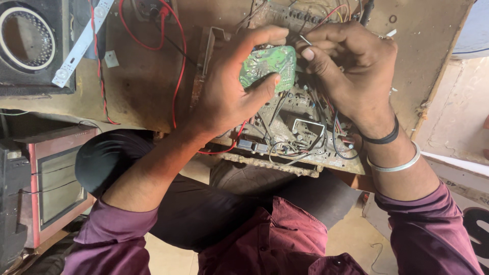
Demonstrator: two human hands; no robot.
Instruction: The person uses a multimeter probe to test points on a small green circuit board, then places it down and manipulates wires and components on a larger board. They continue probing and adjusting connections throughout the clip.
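A worn wooden desk [142, 81] is seen filling the top of the view, and on it a large chassis board [300, 127] crowded with components and loose wires is laid near its front edge. At the far left a black speaker [28, 43] is set, with a white LED strip [81, 43] beside it, and red wires [178, 61] are draped across the wood. A small green circuit board [267, 66] is held up above the chassis, clamped by the left hand [229, 91], thumb under and fingers over. The right hand [351, 71] is pinched, grip closed, on a thin metal lead [304, 39] at the board's upper right edge.
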